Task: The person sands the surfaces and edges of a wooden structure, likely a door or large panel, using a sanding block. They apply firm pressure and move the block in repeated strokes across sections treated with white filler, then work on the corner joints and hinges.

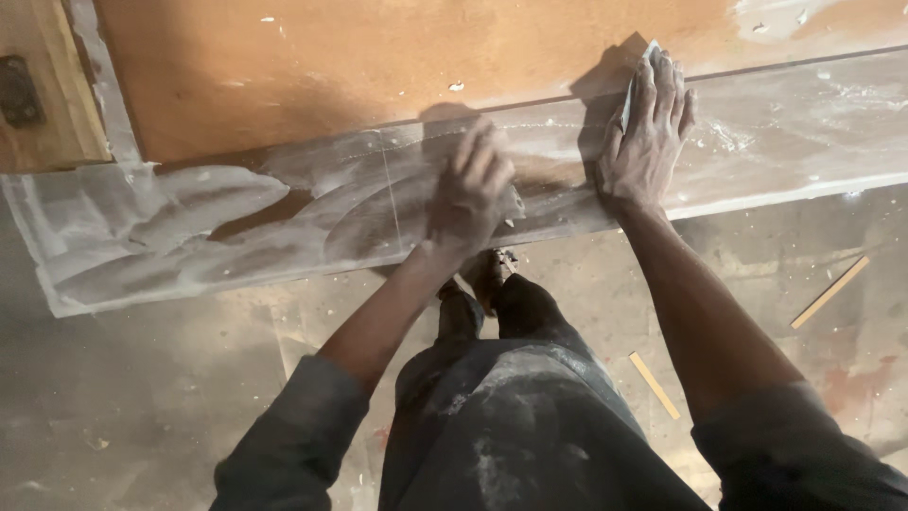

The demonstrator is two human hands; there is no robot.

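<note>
Left hand (470, 185) sits curled on the dusty white plank (284, 218), pressing something down that I can't make out. Right hand (648, 128) lies flat at about 1 o'clock, with a pale sheet (632, 90) under the fingers. Brown board (378, 57) runs along 12 o'clock. Two wood strips (654, 385) on the floor (142, 397), around 4 o'clock.

We see a dusty concrete floor (142, 397) with two wood strips (654, 385) lying on it, and a brown board (378, 57) carrying a white-coated carved panel (236, 227).
</note>
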